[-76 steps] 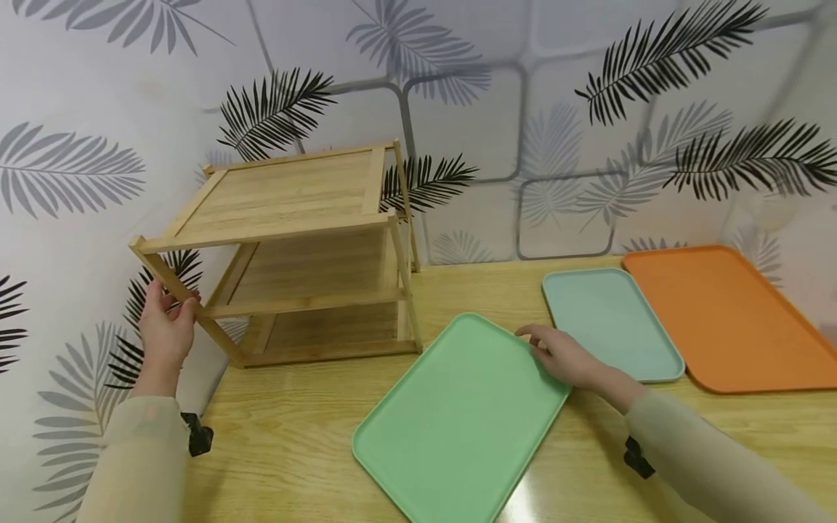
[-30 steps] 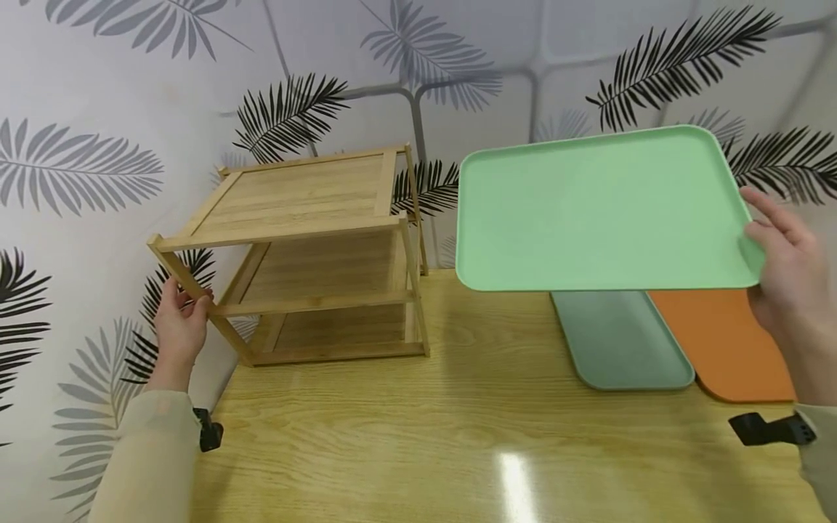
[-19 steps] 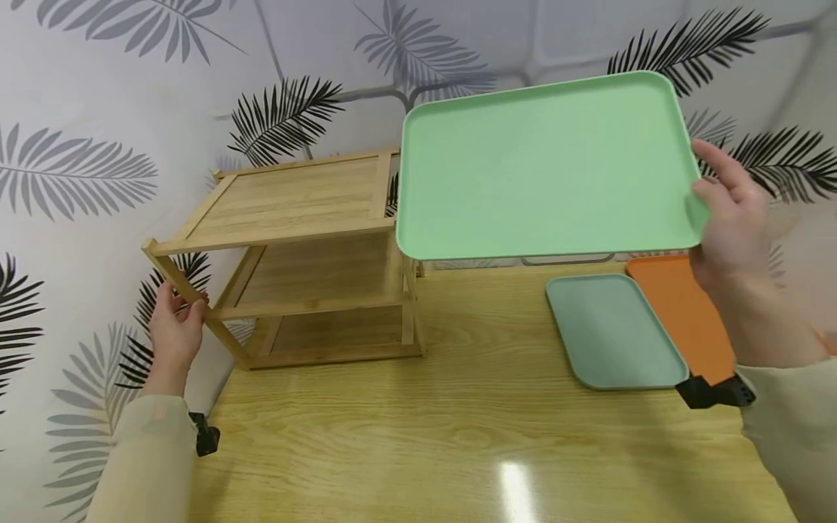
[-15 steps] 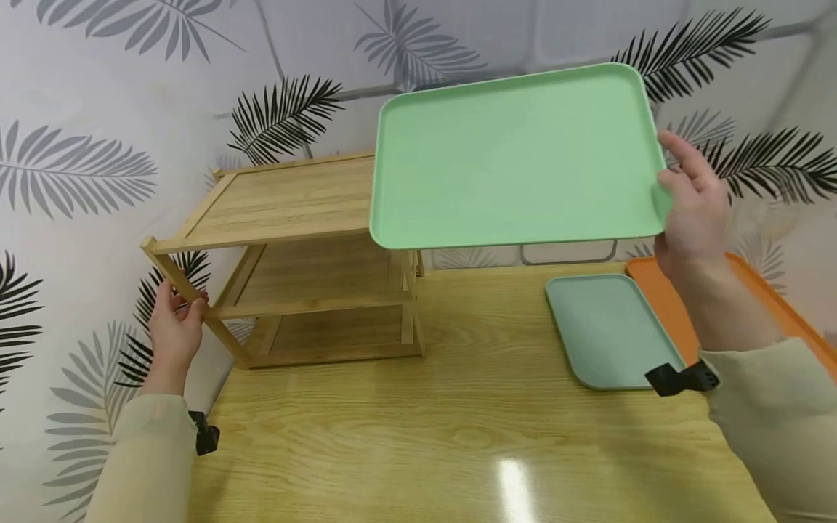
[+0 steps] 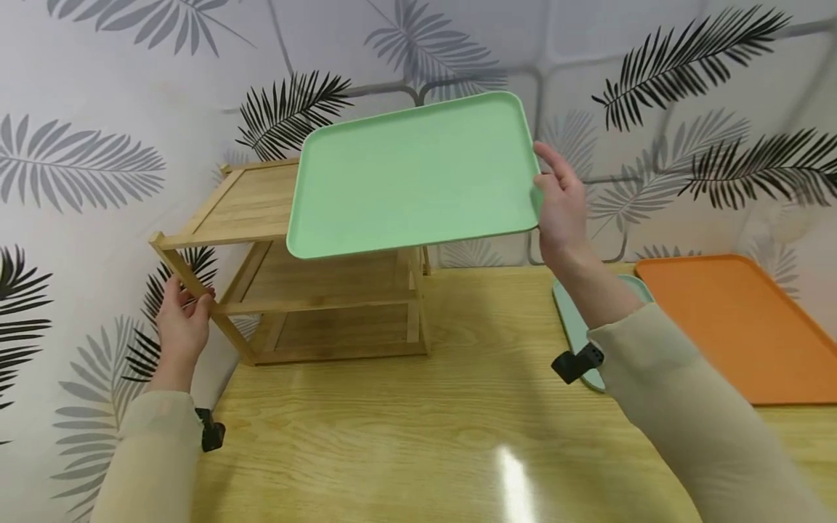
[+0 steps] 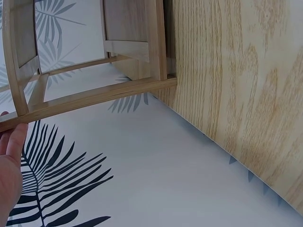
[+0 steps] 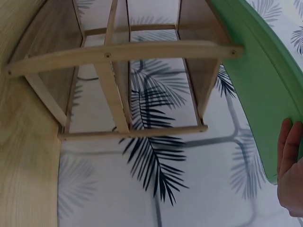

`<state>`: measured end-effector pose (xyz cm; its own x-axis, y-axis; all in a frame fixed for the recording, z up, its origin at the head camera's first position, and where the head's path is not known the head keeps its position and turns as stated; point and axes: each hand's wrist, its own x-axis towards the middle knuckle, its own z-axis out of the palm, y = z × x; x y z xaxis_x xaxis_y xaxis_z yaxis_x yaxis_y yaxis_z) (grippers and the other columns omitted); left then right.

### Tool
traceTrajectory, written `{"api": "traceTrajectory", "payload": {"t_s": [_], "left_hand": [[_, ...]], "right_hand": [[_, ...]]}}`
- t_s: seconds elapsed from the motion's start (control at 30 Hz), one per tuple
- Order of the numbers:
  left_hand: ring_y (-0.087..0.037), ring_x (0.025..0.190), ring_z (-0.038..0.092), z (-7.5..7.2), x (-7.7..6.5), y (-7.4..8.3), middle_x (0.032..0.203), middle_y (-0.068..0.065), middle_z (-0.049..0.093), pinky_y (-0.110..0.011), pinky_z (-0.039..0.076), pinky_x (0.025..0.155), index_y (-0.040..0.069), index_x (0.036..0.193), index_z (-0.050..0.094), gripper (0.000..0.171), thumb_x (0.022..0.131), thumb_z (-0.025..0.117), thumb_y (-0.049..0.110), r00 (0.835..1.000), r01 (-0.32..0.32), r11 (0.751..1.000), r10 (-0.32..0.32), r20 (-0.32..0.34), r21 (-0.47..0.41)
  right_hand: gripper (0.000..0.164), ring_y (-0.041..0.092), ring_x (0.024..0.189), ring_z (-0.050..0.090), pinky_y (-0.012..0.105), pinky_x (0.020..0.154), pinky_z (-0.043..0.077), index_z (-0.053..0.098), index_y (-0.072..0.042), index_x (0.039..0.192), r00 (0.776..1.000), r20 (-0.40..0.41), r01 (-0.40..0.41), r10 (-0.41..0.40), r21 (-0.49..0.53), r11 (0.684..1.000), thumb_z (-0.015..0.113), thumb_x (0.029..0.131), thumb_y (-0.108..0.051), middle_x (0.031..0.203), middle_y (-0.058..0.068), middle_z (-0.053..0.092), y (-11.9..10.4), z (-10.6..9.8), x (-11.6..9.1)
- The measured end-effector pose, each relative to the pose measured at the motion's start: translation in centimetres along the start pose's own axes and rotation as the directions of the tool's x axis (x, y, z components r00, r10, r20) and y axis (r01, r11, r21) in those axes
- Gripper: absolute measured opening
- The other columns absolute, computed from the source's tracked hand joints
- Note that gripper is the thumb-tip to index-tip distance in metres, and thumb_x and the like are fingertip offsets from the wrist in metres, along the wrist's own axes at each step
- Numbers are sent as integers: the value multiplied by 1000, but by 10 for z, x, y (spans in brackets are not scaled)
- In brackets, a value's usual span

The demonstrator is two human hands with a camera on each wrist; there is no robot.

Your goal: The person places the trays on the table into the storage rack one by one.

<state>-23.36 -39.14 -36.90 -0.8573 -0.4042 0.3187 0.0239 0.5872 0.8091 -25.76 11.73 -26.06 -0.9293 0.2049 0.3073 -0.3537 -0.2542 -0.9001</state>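
Observation:
A light green rectangular tray [image 5: 415, 178] is held in the air by my right hand [image 5: 562, 207], which pinches its right edge. Its left part overlaps the top of a wooden shelf rack [image 5: 251, 200] in the head view, tilted toward me. From the right wrist view, the tray's underside [image 7: 265, 94] shows beside the rack's top, with fingers under it; whether they touch cannot be told. My left hand [image 5: 182, 323] grips the rack's front left post near the middle shelf. The left wrist view shows its fingers [image 6: 16, 142] at that post.
On the wooden table [image 5: 392, 436], a small blue-green tray [image 5: 575, 327] lies partly hidden by my right arm. A larger orange tray [image 5: 745, 327] lies at the far right. A leaf-patterned wall [image 5: 471, 43] stands behind and to the left.
My right hand picked the green tray up off the table, raised it at the right, then carried it left over the rack's top. The left hand stays on the post.

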Motion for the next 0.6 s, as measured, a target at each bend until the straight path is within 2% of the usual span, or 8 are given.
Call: {"api": "traceTrajectory", "payload": {"t_s": [0.07, 0.1, 0.2, 0.23, 0.3, 0.43, 0.6], "left_hand": [[-9, 98, 62, 0, 0, -1, 127, -20, 58, -13, 50, 78, 21, 150, 32, 57, 99, 49, 3, 1000, -7, 1000, 7, -1, -1], [-6, 96, 61, 0, 0, -1, 126, -21, 58, -13, 49, 77, 20, 150, 33, 56, 99, 50, 3, 1000, -15, 1000, 15, -6, -1], [-4, 94, 61, 0, 1, 0, 125, -22, 59, -12, 49, 76, 19, 150, 33, 55, 99, 50, 3, 999, -35, 999, 35, -13, 1], [-3, 93, 61, 0, 0, 0, 125, -22, 59, -11, 48, 75, 18, 149, 34, 54, 99, 50, 3, 999, -42, 999, 42, -18, 6], [-2, 92, 61, -1, -1, 0, 124, -22, 60, -9, 47, 73, 16, 147, 35, 53, 99, 50, 3, 998, -53, 998, 54, -25, 21], [-4, 94, 61, -1, -3, 0, 124, -22, 60, -9, 47, 73, 15, 147, 36, 51, 99, 50, 3, 998, -54, 998, 55, -27, 24], [-20, 103, 63, 0, -4, 2, 125, -21, 60, -15, 50, 78, 17, 148, 35, 52, 99, 50, 5, 999, -43, 998, 44, -27, 35]], "right_hand": [[46, 7, 66, 41, 19, 61, 41, 46, -8, 144, 1000, 12, -18, 19, -7, 1000, 34, 100, -3, 142, 6, 39, 4, 11, 1], [46, 8, 70, 44, 20, 62, 44, 46, -8, 144, 999, 18, -31, 31, -7, 1000, 34, 100, -3, 138, 7, 43, 6, 16, 2], [45, 12, 74, 53, 20, 58, 48, 46, -9, 144, 997, 18, -72, 72, 19, 997, 35, 101, -4, 115, 10, 52, 12, 29, 6], [45, 14, 79, 56, 22, 59, 51, 45, -9, 144, 996, 20, -92, 91, 36, 995, 35, 101, -5, 108, 9, 52, 14, 32, 6], [44, 15, 79, 58, 22, 57, 52, 46, -10, 144, 992, 30, -123, 121, 59, 991, 36, 101, -6, 101, 8, 52, 19, 39, 8], [41, 16, 76, 59, 23, 52, 52, 47, -9, 142, 989, 70, -139, 132, 110, 984, 40, 101, -8, 104, 10, 51, 25, 50, 11], [40, 15, 72, 59, 22, 53, 52, 45, -4, 142, 986, 128, -124, 110, 107, 987, 43, 102, -11, 102, 9, 49, 33, 57, 15]]}}
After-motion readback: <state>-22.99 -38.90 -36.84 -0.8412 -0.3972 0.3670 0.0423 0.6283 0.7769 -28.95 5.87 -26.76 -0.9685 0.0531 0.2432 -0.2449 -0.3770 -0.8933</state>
